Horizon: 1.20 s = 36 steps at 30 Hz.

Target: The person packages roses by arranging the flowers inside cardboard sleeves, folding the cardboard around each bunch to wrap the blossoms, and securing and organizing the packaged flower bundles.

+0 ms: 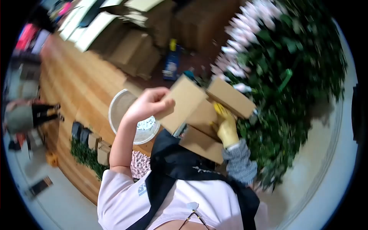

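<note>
Cardboard box sat right in front of the black apron, flaps sticking out. The bare left hand had its fingers pinching one flap at the edge. Right hand, yellow glove on, was over the box; couldn't tell if those fingers gripped anything. Leafy pale pink flowers were piled just beside it.

Beyond the left side of the black apron, the bare left hand is closed in a pinch, fingers curled toward the thumb, its forearm uncovered. Beyond the apron's right side, the yellow-gloved right hand points forward below a striped sleeve.
</note>
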Each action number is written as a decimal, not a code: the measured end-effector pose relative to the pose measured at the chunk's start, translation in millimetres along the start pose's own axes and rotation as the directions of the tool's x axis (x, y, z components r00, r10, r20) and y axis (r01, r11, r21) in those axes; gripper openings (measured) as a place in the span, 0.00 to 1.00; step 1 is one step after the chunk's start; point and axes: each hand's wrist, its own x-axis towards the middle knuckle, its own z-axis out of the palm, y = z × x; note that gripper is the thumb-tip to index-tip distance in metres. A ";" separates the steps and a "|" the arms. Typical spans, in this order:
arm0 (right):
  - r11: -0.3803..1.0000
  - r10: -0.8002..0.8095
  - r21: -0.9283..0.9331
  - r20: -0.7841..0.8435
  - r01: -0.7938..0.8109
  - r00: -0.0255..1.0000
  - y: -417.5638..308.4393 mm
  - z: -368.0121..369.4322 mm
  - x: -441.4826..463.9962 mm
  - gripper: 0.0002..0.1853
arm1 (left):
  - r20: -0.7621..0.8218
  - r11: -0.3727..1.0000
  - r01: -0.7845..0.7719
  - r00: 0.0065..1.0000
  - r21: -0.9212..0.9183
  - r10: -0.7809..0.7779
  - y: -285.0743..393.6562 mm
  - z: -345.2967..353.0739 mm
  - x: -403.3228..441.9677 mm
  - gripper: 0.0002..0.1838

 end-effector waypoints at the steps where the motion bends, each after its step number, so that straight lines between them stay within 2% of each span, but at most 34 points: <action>1: 0.995 0.079 -0.068 0.103 -0.072 0.991 -10.9 -9.2 9.4 0.38 | 0.274 0.967 0.216 0.946 -0.132 -0.174 -11.0 14.0 10.3 0.09; 2: 0.984 0.108 -0.150 0.106 -0.092 0.988 -8.4 -5.3 9.3 0.36 | 0.344 0.974 0.211 0.923 -0.085 -0.170 -40.7 31.6 34.4 0.10; 3: 0.986 0.030 -0.163 -0.056 -0.038 0.998 30.6 45.1 -3.6 0.35 | 0.406 0.981 0.192 0.900 -0.040 -0.160 -64.1 51.8 53.1 0.10; 4: 0.989 0.145 -0.029 -0.053 -0.147 0.988 28.2 45.6 -1.4 0.34 | 0.405 0.972 0.226 0.897 -0.069 -0.180 -56.7 72.9 60.6 0.12; 5: 0.981 0.190 -0.036 0.075 -0.188 0.979 10.7 23.9 5.8 0.33 | 0.418 0.965 0.241 0.891 -0.100 -0.179 -75.4 86.2 76.5 0.15; 6: 0.973 0.232 -0.053 0.201 -0.226 0.952 -6.8 2.3 12.8 0.32 | 0.342 0.987 0.119 0.927 0.111 -0.151 -88.1 94.7 88.4 0.16; 7: 0.968 0.234 -0.190 0.433 -0.166 0.871 -24.2 -34.3 18.7 0.31 | 0.272 0.947 0.001 0.958 0.321 -0.093 -99.3 100.3 97.8 0.17; 9: 0.973 0.119 0.173 0.189 -0.152 0.975 9.6 -13.4 -5.4 0.25 | 0.209 0.951 -0.006 0.976 0.309 -0.061 -118.1 107.0 99.5 0.18; 11: 0.857 0.226 0.415 0.232 -0.306 0.946 17.5 -32.5 -16.0 0.25 | 0.080 0.956 -0.037 0.997 0.291 0.014 -112.0 119.8 86.5 0.17; 12: 0.922 0.204 0.291 0.195 -0.255 0.959 19.3 -30.7 -15.6 0.25 | 0.054 0.948 -0.026 0.998 0.317 0.010 -112.1 122.2 85.4 0.16; 13: 0.960 0.161 0.219 0.064 -0.172 0.985 10.8 -26.8 -16.1 0.28 | 0.053 0.940 0.025 0.997 0.341 -0.046 -100.2 123.4 83.7 0.16; 15: 0.980 0.136 0.130 0.102 -0.149 0.985 2.2 -4.7 -5.5 0.32 | 0.057 0.937 -0.075 0.997 0.342 0.059 -103.9 122.8 85.6 0.16; 16: 0.981 0.193 -0.010 0.187 -0.194 0.963 -8.6 -6.4 3.1 0.33 | 0.068 0.934 -0.080 0.996 0.349 0.060 -96.0 125.3 83.8 0.16; 17: 0.964 0.255 -0.152 0.265 -0.220 0.930 -21.9 -13.9 12.4 0.34 | 0.068 0.732 -0.106 0.994 0.673 0.082 -80.1 126.9 80.0 0.17; 18: 0.939 0.319 -0.233 0.323 -0.252 0.891 -31.2 -20.5 19.3 0.34 | 0.073 0.426 -0.111 0.992 0.898 0.105 -65.3 127.5 75.9 0.17; 19: 0.937 0.326 -0.230 0.318 -0.262 0.890 -31.3 -15.8 18.2 0.34 | 0.082 0.420 -0.119 0.991 0.900 0.105 -52.4 126.1 71.2 0.17; 21: 0.946 0.262 -0.236 0.145 -0.224 0.954 -22.5 3.9 8.9 0.33 | 0.201 0.462 -0.286 0.953 0.840 0.224 -35.7 124.1 63.1 0.20; 22: 0.931 0.256 -0.285 0.062 -0.228 0.965 -16.4 23.5 7.5 0.31 | 0.309 0.535 -0.439 0.896 0.722 0.319 -49.6 123.5 60.6 0.28; 23: 0.936 0.255 -0.267 0.066 -0.229 0.965 -17.8 19.6 8.0 0.29 | 0.436 0.355 -0.497 0.867 0.792 0.242 -40.4 130.3 50.4 0.39; 25: 0.939 0.257 -0.259 0.088 -0.226 0.962 -19.9 14.1 9.6 0.28 | 0.436 0.100 -0.427 0.896 0.899 -0.089 -37.8 151.6 37.8 0.45; 26: 0.938 0.259 -0.259 0.081 -0.231 0.962 -20.1 7.8 10.9 0.28 | 0.505 0.031 -0.509 0.859 0.860 0.080 -49.5 152.5 33.3 0.47; 28: 0.974 0.186 -0.146 0.089 -0.172 0.979 -19.3 -5.2 2.1 0.29 | 0.495 0.025 -0.497 0.867 0.867 0.055 -58.3 155.6 32.5 0.47; 29: 0.971 0.199 -0.147 0.078 -0.186 0.977 -13.9 -8.3 -5.8 0.29 | 0.480 0.019 -0.481 0.876 0.876 0.036 -57.1 158.2 34.3 0.46; 30: 0.957 0.228 0.171 0.050 -0.233 0.972 -6.9 -10.7 -17.1 0.28 | 0.475 0.018 -0.476 0.879 0.880 0.041 -56.4 159.0 33.1 0.44; 31: 0.846 0.259 0.474 0.034 -0.243 0.965 0.5 -13.4 -31.0 0.28 | 0.486 0.016 -0.487 0.873 0.873 0.040 -58.9 161.4 30.7 0.44; 32: 0.845 0.331 0.470 -0.082 -0.256 0.940 8.0 -17.0 -45.9 0.27 | 0.464 -0.021 -0.463 0.885 0.886 0.043 -64.9 164.6 29.1 0.43; 33: 0.875 0.395 0.387 -0.225 -0.290 0.891 19.1 -18.2 -60.6 0.28 | 0.431 -0.056 -0.429 0.901 0.902 0.047 -72.8 167.1 28.1 0.42; 34: 0.846 0.518 0.289 -0.238 -0.449 0.822 18.9 -40.8 -69.5 0.28 | 0.465 -0.095 -0.456 0.874 0.885 0.140 -87.9 167.6 28.9 0.39; 35: 0.847 0.531 0.216 -0.353 -0.485 0.770 22.6 -46.1 -80.4 0.27 | 0.425 -0.091 -0.416 0.895 0.905 0.136 -91.9 168.3 27.8 0.39; 36: 0.811 0.576 0.184 -0.414 -0.555 0.705 25.8 -37.1 -91.2 0.25 | 0.471 -0.013 -0.475 0.868 0.880 0.157 -90.7 167.8 29.3 0.36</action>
